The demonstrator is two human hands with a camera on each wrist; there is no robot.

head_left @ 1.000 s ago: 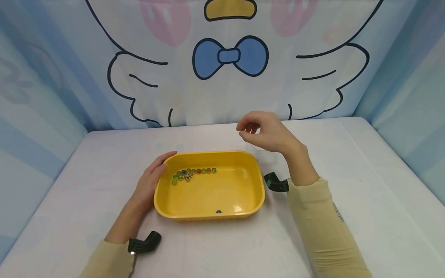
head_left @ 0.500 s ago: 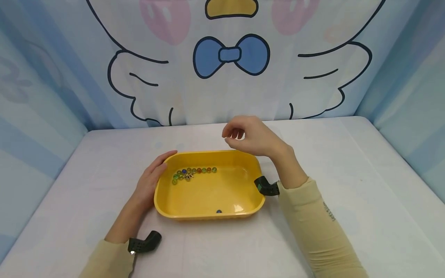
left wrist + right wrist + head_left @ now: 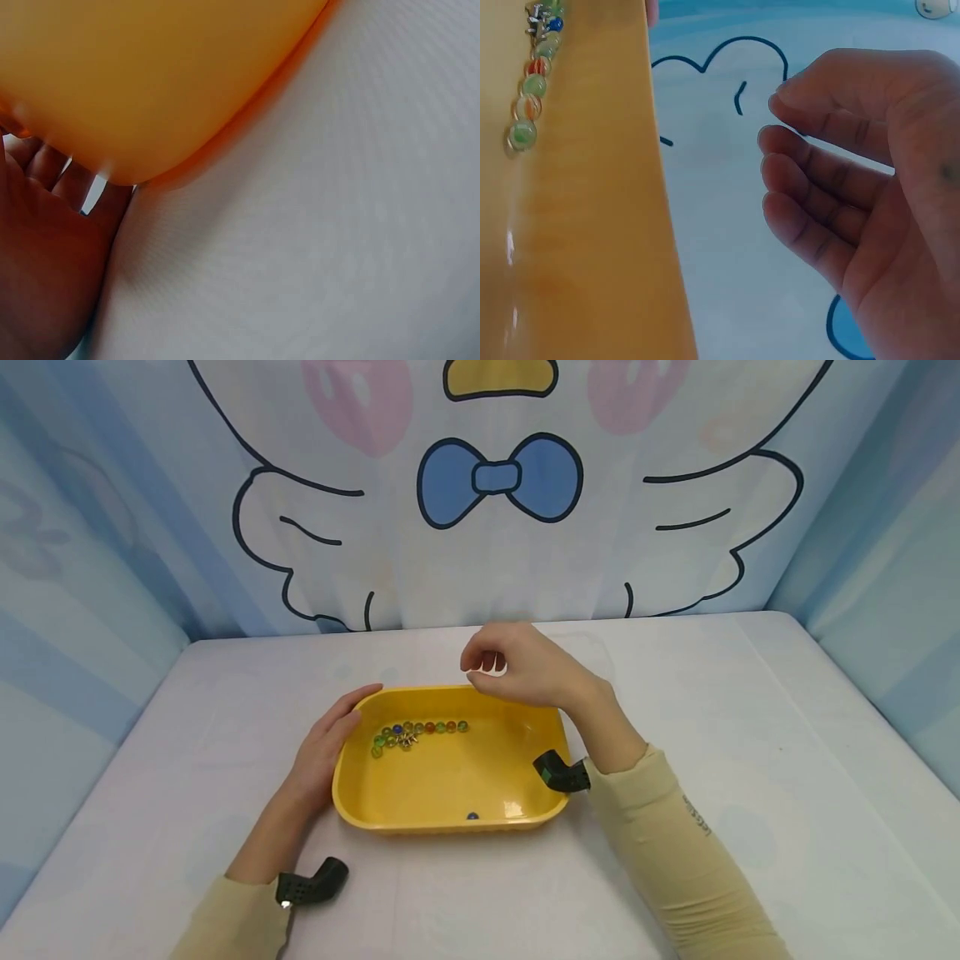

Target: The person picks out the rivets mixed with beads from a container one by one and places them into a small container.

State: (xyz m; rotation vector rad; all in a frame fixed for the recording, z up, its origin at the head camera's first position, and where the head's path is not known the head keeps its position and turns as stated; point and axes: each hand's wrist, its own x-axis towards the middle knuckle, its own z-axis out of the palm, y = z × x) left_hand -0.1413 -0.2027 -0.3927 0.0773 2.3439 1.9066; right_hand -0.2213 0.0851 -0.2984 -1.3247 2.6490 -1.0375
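A yellow tray (image 3: 450, 785) sits on the white-covered table. My left hand (image 3: 330, 747) holds its left end, the thumb at the rim and the fingers along the outside; in the left wrist view the fingers pass partly behind the tray wall. Above the tray's back right rim hovers my right hand (image 3: 528, 664), fingers loosely bent and nothing between thumb and fingertips. Inside, several glass marbles (image 3: 430, 727) form a row and cluster at the back left. A small spiky gold-coloured metal piece (image 3: 407, 740) lies among them. One blue marble (image 3: 472, 816) rests by the front wall.
White cloth (image 3: 750, 760) covers the table around the tray. A cartoon-printed curtain (image 3: 495, 568) hangs behind the back edge, with blue side curtains (image 3: 90, 610) left and right. Each wrist carries a black camera (image 3: 561, 771).
The right hand has moved left and slightly down, from beyond the tray's back right corner to over its back rim. The left hand, tray and marbles stay put.
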